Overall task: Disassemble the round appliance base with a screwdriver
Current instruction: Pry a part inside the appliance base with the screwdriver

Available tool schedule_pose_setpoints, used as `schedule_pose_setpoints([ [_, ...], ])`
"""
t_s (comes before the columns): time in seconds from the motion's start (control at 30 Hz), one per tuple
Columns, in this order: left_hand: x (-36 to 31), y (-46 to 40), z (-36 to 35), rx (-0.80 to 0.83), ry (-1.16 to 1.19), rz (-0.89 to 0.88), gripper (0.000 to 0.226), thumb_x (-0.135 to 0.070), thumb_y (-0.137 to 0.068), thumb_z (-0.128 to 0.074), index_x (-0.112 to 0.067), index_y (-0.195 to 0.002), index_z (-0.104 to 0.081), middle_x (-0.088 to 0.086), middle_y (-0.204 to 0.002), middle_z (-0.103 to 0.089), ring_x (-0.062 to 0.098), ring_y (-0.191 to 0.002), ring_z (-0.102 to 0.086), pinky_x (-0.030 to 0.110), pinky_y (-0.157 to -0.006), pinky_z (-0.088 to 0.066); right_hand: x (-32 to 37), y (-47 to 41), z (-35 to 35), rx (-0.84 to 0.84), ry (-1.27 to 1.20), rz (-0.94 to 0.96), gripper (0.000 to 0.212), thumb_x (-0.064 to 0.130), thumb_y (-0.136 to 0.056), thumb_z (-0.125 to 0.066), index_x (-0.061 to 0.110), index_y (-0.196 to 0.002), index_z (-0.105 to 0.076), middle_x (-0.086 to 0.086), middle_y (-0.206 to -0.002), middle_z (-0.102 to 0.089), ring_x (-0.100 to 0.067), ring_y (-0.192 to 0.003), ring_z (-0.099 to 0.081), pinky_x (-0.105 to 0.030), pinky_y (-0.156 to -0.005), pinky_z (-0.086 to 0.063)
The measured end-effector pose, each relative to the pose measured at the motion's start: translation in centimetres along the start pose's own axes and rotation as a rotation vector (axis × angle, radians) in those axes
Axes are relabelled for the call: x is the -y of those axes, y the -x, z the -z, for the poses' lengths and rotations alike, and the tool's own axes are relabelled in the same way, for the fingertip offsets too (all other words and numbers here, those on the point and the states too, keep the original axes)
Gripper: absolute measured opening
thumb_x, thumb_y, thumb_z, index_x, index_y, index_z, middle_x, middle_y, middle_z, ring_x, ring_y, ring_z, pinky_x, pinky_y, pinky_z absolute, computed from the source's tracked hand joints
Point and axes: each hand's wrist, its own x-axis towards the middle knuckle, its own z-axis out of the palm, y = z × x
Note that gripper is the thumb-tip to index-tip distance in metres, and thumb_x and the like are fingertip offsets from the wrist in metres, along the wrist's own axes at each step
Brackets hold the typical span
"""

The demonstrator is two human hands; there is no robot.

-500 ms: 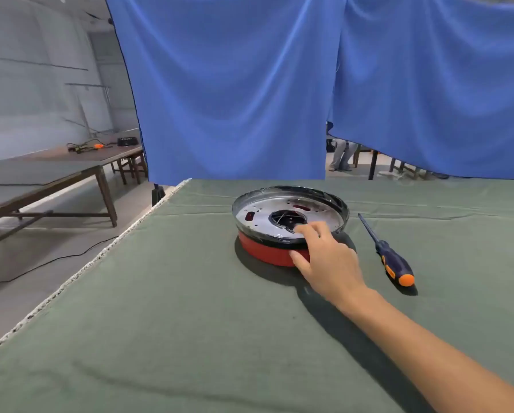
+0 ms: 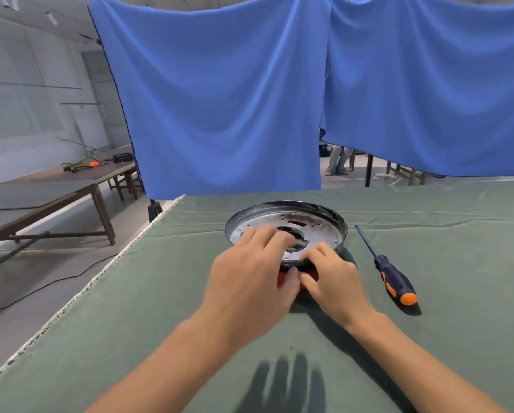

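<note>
Round appliance base sits on the green cloth-covered table, a little past table centre, toward 12 o'clock from the person. Silver metal plate faces up, dark raised rim around it, red body showing only at the near side between the two hands.

Left hand lies over the near-left part of the plate, fingers curved down onto the metal, reaching to the central hole; thumb at the near rim against the red body. It grips the near edge rather than resting flat.

Right hand at the base's 5 o'clock edge, fingers curled over the rim, thumb low on the red side: a grip on the rim. The thumbs nearly meet.

Screwdriver lies on the cloth at 3 o'clock of the base, untouched, tip pointing away toward 11 o'clock, orange butt toward the person. Just beside the base, not touching.

Table's left edge runs diagonally from 7 to 12 o'clock, white fringe along it; the base lies well inside it. Open cloth on the near side, under both forearms, and right of the screwdriver. Blue curtains hang behind the far edge.
</note>
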Motion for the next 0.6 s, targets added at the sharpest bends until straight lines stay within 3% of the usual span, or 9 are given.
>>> schedule_pose_setpoints([
  [0.03, 1.0, -1.3, -1.5, 0.024, -0.126, -0.055, 0.030, -0.036, -0.081, -0.059, -0.021, -0.107, -0.059, -0.008, -0.106, -0.057, 0.013, -0.096, -0.055, 0.020, -0.071, -0.041, -0.1, 0.2, 0.1, -0.002, -0.009, -0.002, 0.021, 0.027, -0.084, -0.068, 0.013, -0.100, -0.064, 0.001, -0.099, -0.058, -0.027, -0.081, -0.062, -0.035, -0.065, -0.044],
  [0.1, 3.4, -2.7, -4.1, 0.248, -0.205, -0.031, 0.044, -0.047, -0.087, -0.055, -0.021, -0.122, -0.051, -0.006, -0.123, -0.050, 0.015, -0.113, -0.045, 0.024, -0.092, -0.034, -0.5, 0.4, 0.4, -0.005, -0.019, 0.004, 0.019, 0.026, -0.084, -0.069, 0.014, -0.099, -0.063, 0.004, -0.098, -0.057, -0.025, -0.079, -0.062, -0.032, -0.062, -0.042],
  [0.13, 4.2, -2.9, -5.0, 0.328, -0.206, -0.023, 0.046, -0.051, -0.087, -0.053, -0.021, -0.122, -0.050, -0.006, -0.124, -0.048, 0.015, -0.115, -0.043, 0.024, -0.096, -0.031, -0.8, 0.4, 0.6, -0.012, -0.026, 0.012, 0.019, 0.026, -0.084, -0.069, 0.015, -0.098, -0.063, 0.006, -0.096, -0.056, -0.023, -0.079, -0.061, -0.029, -0.061, -0.039],
  [0.2, 5.3, -2.8, -7.0, 0.345, -0.194, -0.046, 0.041, -0.053, -0.087, -0.052, -0.020, -0.111, -0.054, -0.005, -0.115, -0.053, 0.017, -0.109, -0.047, 0.024, -0.087, -0.032, -1.4, 0.5, 0.7, -0.025, -0.046, 0.034, 0.018, 0.027, -0.083, -0.071, 0.018, -0.096, -0.063, 0.014, -0.091, -0.049, -0.018, -0.078, -0.059, -0.024, -0.060, -0.035],
  [0.3, 6.5, -2.6, -8.7, 0.233, -0.168, -0.145, 0.028, -0.046, -0.087, -0.058, -0.018, -0.087, -0.054, -0.003, -0.089, -0.059, 0.020, -0.084, -0.055, 0.026, -0.063, -0.031, -2.3, 0.4, 0.5, -0.041, -0.110, 0.023, 0.021, 0.024, -0.081, -0.073, 0.021, -0.099, -0.063, 0.017, -0.094, -0.049, -0.009, -0.076, -0.057, -0.018, -0.059, -0.035],
  [0.4, 6.8, -3.1, -9.6, 0.042, -0.128, -0.214, 0.027, -0.039, -0.079, -0.065, -0.014, -0.073, -0.059, -0.003, -0.068, -0.062, 0.021, -0.061, -0.058, 0.025, -0.051, -0.040, -2.7, 0.0, 0.6, -0.187, -0.255, -0.032, 0.046, 0.010, -0.078, -0.072, 0.028, -0.116, -0.053, 0.018, -0.111, -0.046, 0.002, -0.077, -0.055, -0.007, -0.063, -0.041],
  [0.5, 6.6, -3.8, -9.6, -0.100, -0.016, -0.033, 0.029, -0.040, -0.079, -0.066, -0.012, -0.074, -0.063, -0.005, -0.066, -0.063, 0.019, -0.058, -0.056, 0.030, -0.051, -0.046, -2.5, -0.4, 0.9, -0.397, -0.449, -0.079, 0.063, -0.003, -0.079, -0.068, 0.034, -0.123, -0.043, 0.025, -0.116, -0.040, 0.006, -0.089, -0.057, -0.004, -0.068, -0.044],
  [0.6, 6.9, -4.3, -8.9, -0.270, 0.251, 0.216, 0.028, -0.032, -0.080, -0.072, -0.016, -0.069, -0.052, -0.009, -0.056, -0.050, 0.010, -0.052, -0.038, 0.025, -0.051, -0.035, -2.7, -0.6, 1.4, -0.496, -0.539, -0.131, 0.059, -0.005, -0.081, -0.065, 0.034, -0.119, -0.041, 0.025, -0.117, -0.039, -0.001, -0.089, -0.061, -0.007, -0.069, -0.047],
])
